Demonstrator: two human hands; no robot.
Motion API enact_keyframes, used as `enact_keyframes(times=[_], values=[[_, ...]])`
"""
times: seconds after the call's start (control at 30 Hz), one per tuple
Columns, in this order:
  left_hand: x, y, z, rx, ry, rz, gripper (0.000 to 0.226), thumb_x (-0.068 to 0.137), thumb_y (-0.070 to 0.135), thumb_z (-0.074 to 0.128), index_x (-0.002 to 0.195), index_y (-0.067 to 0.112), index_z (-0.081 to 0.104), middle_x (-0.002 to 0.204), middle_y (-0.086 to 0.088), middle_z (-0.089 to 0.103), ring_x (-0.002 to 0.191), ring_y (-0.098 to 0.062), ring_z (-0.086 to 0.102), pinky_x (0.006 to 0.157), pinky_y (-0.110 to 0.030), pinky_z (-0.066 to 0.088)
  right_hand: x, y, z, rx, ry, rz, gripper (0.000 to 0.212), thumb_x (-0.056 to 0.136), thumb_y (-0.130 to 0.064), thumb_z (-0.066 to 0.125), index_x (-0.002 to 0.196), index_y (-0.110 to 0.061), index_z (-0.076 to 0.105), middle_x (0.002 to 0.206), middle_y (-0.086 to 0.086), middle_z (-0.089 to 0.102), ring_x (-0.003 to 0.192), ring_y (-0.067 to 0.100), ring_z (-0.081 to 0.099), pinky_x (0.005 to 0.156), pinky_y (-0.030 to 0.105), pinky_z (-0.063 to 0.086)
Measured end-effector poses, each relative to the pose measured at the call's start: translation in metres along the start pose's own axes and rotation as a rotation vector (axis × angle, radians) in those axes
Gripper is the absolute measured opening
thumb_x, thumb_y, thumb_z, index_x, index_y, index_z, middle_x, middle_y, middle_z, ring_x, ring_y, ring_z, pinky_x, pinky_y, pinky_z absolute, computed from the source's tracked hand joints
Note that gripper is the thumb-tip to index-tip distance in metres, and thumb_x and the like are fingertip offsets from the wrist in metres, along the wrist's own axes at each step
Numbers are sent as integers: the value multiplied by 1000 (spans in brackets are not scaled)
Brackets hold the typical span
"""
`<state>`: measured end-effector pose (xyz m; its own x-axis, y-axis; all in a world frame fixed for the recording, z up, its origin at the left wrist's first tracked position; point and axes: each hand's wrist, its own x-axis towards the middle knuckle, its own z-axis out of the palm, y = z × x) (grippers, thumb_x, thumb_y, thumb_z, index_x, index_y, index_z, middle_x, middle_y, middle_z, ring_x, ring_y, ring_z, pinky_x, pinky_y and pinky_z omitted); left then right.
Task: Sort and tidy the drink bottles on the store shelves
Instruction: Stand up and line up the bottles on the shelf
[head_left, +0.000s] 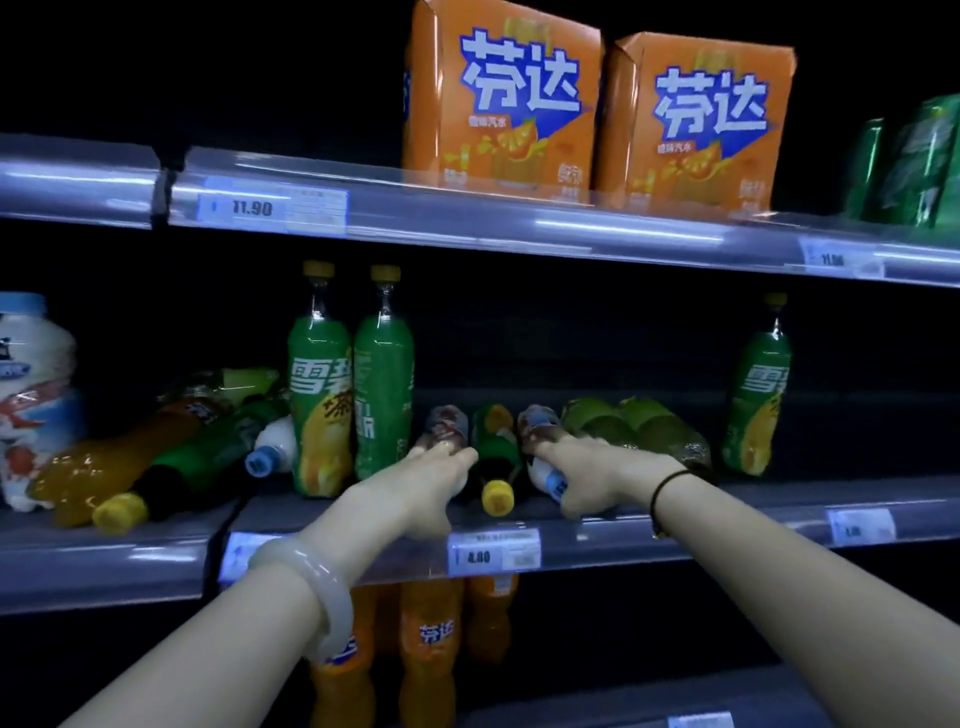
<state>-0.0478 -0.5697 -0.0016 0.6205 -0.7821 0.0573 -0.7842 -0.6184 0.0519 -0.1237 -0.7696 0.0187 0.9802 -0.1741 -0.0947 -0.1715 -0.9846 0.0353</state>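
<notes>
On the middle shelf (597, 530) several drink bottles lie on their sides. My left hand (421, 483) reaches in, its fingers closed over a lying bottle with a reddish label (448, 423). My right hand (584, 470) grips a lying white bottle with a blue cap (540, 428), the cap pointing towards me. Between both hands lies a green bottle with a yellow cap (496, 447). Two green bottles (319, 395) (384, 389) stand upright just left of my left hand. A third green bottle (756, 400) stands at the right.
At the left lie an orange bottle (104, 467), a green bottle (202, 457) and a small white bottle (272, 449), beside a big white jug (31, 400). Green bottles (644, 431) lie behind my right wrist. Orange cartons (498, 93) stand above; orange bottles (431, 639) below.
</notes>
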Motion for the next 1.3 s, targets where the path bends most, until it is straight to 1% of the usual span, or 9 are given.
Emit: enact_keyframes(times=[0.1,0.2,0.33,0.47,0.67,0.8,0.93,1.1,1.3], values=[[0,-2,-5,-35,33,18,76,76,13,58,143,24,24,129,-6,40,122,-29,39,84,-34,42,-6,9,-2,82,53,-61,83,77,-18,63,148,-30,22,141,6,40,124,29,44,97,37,42],[-3,-8,-1,-65,124,41,69,76,25,60,139,25,31,124,-6,44,116,-27,40,82,-33,40,-10,10,-1,82,121,-138,74,76,-28,66,142,-26,33,117,1,48,108,24,50,79,30,39],[-3,-13,-14,-387,392,24,51,79,34,60,126,22,45,112,-8,56,102,-26,53,84,-37,46,-10,12,-13,261,412,-158,55,78,-45,61,125,-19,51,96,0,59,82,18,61,66,20,44],[16,-7,-52,-564,687,-64,31,85,35,57,109,17,51,96,-10,62,87,-27,60,70,-28,42,8,9,-46,644,661,-67,22,87,-47,51,92,-26,54,99,10,66,94,30,63,76,38,48],[52,15,-67,-492,793,-443,48,94,48,41,122,9,46,117,-24,54,111,-42,50,83,-40,39,33,17,-61,742,695,212,61,86,-68,39,109,-15,60,105,11,65,93,31,62,76,37,51],[75,25,-77,-363,731,-528,55,93,56,31,115,9,48,118,-21,57,107,-41,56,75,-39,39,36,18,-55,1074,606,127,59,88,-59,50,122,-11,52,112,7,60,94,21,61,77,32,49],[84,30,-82,-351,759,-483,51,95,50,34,119,6,46,117,-23,57,106,-43,56,72,-39,39,26,32,-51,1346,378,-68,48,77,-14,73,119,-7,53,108,17,67,88,24,68,70,30,56],[88,32,-91,-399,780,-496,46,96,45,38,114,5,51,116,-22,59,107,-42,57,78,-41,45,27,27,-43,1257,627,-12,51,73,-9,79,114,-10,50,93,3,65,78,14,65,60,21,54],[84,35,-93,-478,732,-541,48,95,49,37,116,7,48,118,-22,58,109,-41,56,80,-41,44,30,29,-31,1284,744,-36,41,79,-15,75,109,-9,48,90,2,62,74,10,63,52,13,51]])
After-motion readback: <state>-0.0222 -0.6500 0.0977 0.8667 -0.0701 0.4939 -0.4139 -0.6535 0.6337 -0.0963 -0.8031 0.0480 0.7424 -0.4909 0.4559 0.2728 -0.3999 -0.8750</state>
